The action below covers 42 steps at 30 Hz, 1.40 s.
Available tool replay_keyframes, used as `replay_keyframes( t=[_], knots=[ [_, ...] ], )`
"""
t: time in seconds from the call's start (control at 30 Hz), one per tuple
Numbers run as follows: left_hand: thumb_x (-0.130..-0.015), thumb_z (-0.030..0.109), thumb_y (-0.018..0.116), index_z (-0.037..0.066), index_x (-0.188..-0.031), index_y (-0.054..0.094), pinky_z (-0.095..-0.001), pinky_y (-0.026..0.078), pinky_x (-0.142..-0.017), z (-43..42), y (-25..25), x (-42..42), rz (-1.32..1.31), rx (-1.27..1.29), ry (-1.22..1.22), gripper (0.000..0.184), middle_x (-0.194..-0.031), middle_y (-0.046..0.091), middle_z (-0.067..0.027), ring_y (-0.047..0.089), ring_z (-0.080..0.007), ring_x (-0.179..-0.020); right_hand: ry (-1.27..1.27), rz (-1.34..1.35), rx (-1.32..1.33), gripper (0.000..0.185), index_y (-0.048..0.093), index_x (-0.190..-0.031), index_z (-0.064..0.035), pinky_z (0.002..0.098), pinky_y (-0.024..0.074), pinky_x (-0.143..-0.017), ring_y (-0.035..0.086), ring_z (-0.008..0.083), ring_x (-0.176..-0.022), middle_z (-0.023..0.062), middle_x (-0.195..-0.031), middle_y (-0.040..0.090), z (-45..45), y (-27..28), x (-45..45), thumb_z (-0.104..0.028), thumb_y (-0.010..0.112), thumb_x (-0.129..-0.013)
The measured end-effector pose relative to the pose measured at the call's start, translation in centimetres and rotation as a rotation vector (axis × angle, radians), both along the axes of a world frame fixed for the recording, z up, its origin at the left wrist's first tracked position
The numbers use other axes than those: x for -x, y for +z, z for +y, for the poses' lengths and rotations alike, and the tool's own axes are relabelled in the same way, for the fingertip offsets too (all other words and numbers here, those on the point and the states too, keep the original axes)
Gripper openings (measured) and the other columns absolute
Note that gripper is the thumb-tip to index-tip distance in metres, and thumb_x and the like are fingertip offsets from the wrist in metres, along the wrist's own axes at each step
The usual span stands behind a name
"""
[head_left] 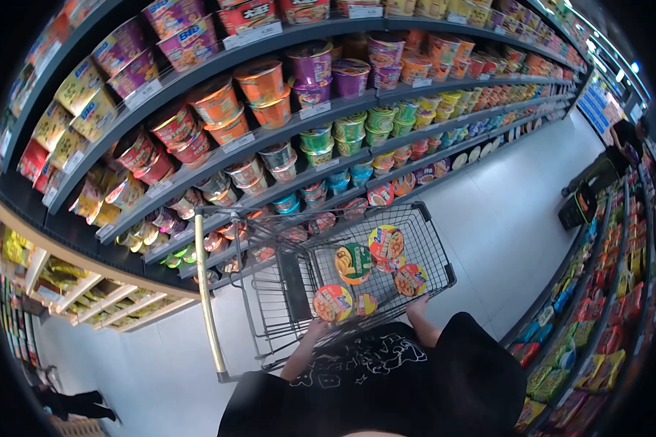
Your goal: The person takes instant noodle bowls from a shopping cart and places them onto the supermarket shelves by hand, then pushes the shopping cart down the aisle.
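Note:
A wire shopping cart [437,251] stands right in front of me, its light handle bar [207,306] on the left. Inside the basket are several instant noodle bowls: a green one [353,263], a yellow-and-red one [387,243], another yellow-and-red one [411,280] and a red-and-yellow one [333,302]. A smaller yellow lid [365,304] shows beside the last. My left hand [315,330] is at the lower edge of the red-and-yellow bowl. Just below the right-hand bowl is my right hand [418,310], by the cart's near side. The fingers of both are too small and partly hidden to read.
A long shelf unit [375,97] with stacked noodle bowls curves along the far side of the cart. Packets fill another shelf [587,328] to the right. A person in dark clothes [623,138] is by a dark basket [579,207] along the aisle. Another person's leg [80,404] shows lower left.

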<state>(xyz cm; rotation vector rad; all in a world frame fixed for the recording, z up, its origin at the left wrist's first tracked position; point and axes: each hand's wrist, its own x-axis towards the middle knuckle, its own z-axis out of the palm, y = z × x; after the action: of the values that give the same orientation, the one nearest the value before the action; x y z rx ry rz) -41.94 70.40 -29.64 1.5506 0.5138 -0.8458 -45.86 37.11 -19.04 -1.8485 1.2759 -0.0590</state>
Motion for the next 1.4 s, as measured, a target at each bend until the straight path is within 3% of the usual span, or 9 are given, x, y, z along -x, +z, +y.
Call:
replay_keyframes(
  t=[0.07, 0.23, 0.33, 0.53, 0.7, 0.8, 0.87, 0.97, 1.4],
  knots=[
    [-0.077, 0.018, 0.056, -0.002, -0.086, 0.056, -0.0298, 0.049, -0.058, 0.0, -1.2, -0.2, -0.139, -0.145, -0.214, 0.022, -0.073, 0.057, -0.0079, 0.057, -0.0182, -0.066, -0.01, 0.185, 0.047, 0.073, 0.017, -0.125, -0.0001, 0.0358, 0.0232, -0.098, 0.024, 0.0387, -0.118, 0.0259, -0.129, 0.016, -0.4, -0.8, -0.5, -0.002, 0.057, -0.065],
    [-0.074, 0.018, 0.057, -0.002, -0.082, 0.061, -0.0293, 0.049, -0.055, -0.8, 1.9, 0.6, -0.079, 0.009, 0.052, 0.022, -0.078, 0.06, -0.0114, 0.059, -0.0176, -0.065, -0.031, 0.269, 0.224, 0.064, 0.026, -0.123, -0.0023, 0.041, 0.022, -0.098, 0.016, 0.0387, -0.122, 0.0251, -0.132, 0.008, 0.1, 0.3, -1.5, -0.009, 0.056, -0.068],
    [-0.071, 0.042, 0.053, -0.003, -0.076, 0.06, -0.0325, 0.047, -0.062, -2.0, 6.6, 0.2, -0.438, -0.616, -0.795, 0.046, -0.065, 0.059, -0.016, 0.059, -0.0234, -0.067, 0.036, 0.31, 0.516, 0.06, 0.033, -0.12, -0.0033, 0.0444, 0.0217, -0.097, 0.015, 0.0385, -0.122, 0.0231, -0.134, 0.006, -1.4, -1.3, -1.7, -0.012, 0.057, -0.066],
    [-0.075, 0.037, 0.048, 0.006, -0.085, 0.061, -0.0397, 0.044, -0.068, -4.6, 13.9, 3.3, -0.482, -0.457, -0.76, 0.035, -0.081, 0.058, -0.0189, 0.056, -0.0311, -0.077, 0.363, 0.262, 0.817, 0.059, 0.039, -0.119, -0.0069, 0.0557, 0.0127, -0.095, 0.009, 0.0378, -0.124, 0.0185, -0.136, -0.002, -5.1, 1.6, -2.8, -0.019, 0.056, -0.063],
    [-0.079, 0.037, 0.044, 0.007, -0.076, 0.06, -0.0418, 0.044, -0.063, -7.9, 15.9, 4.6, -0.583, -0.683, -0.61, 0.035, -0.073, 0.059, -0.0143, 0.056, -0.0315, -0.072, 0.822, 0.422, 0.687, 0.057, 0.044, -0.116, -0.0067, 0.062, -0.0058, -0.091, 0.008, 0.0364, -0.125, 0.0185, -0.132, 0.023, -9.1, -0.6, -4.3, -0.025, 0.051, -0.062],
    [-0.078, 0.031, 0.045, 0.006, -0.071, 0.057, -0.0427, 0.044, -0.058, -11.7, 16.3, 4.9, -0.635, -0.877, -0.413, 0.029, -0.069, 0.058, -0.0133, 0.057, -0.031, -0.064, 1.037, 0.36, 0.714, 0.042, 0.056, -0.102, -0.0097, 0.0582, 0.0118, -0.093, 0.029, 0.0359, -0.117, 0.0189, -0.116, 0.045, -12.6, -1.9, -4.9, -0.029, 0.047, -0.066],
    [-0.076, 0.027, 0.047, 0.006, -0.07, 0.056, -0.0414, 0.045, -0.054, -13.6, 17.0, 4.9, -0.695, -0.969, -0.259, 0.024, -0.065, 0.057, -0.0126, 0.056, -0.0298, -0.058, 1.124, 0.407, 0.309, 0.032, 0.061, -0.088, -0.012, 0.0479, 0.0351, -0.083, 0.052, 0.0328, -0.094, 0.0163, -0.094, 0.058, -15.4, -1.2, -6.2, -0.031, 0.044, -0.07],
    [-0.073, 0.018, 0.053, 0.007, -0.07, 0.056, -0.0386, 0.044, -0.049, -15.6, 17.5, 5.3, -0.815, -1.03, -0.119, 0.012, -0.059, 0.055, -0.0103, 0.056, -0.0268, -0.053, 1.148, 0.308, 0.44, 0.031, 0.063, -0.083, -0.0144, 0.0407, 0.0438, -0.065, 0.058, 0.0304, -0.073, 0.0128, -0.077, 0.061, -20.1, -3.6, -6.8, -0.036, 0.043, -0.072],
    [-0.073, 0.024, 0.05, 0.007, -0.069, 0.056, -0.041, 0.045, -0.053, -25.2, 16.4, 2.4, -0.739, -1.038, -0.172, 0.019, -0.063, 0.057, -0.0134, 0.056, -0.0303, -0.058, 1.124, 0.293, 0.396, 0.028, 0.063, -0.083, -0.0161, 0.0387, 0.0431, -0.068, 0.058, 0.027, -0.075, 0.0101, -0.074, 0.061, -30.0, -1.7, -10.6, -0.036, 0.046, -0.074]
  ],
)
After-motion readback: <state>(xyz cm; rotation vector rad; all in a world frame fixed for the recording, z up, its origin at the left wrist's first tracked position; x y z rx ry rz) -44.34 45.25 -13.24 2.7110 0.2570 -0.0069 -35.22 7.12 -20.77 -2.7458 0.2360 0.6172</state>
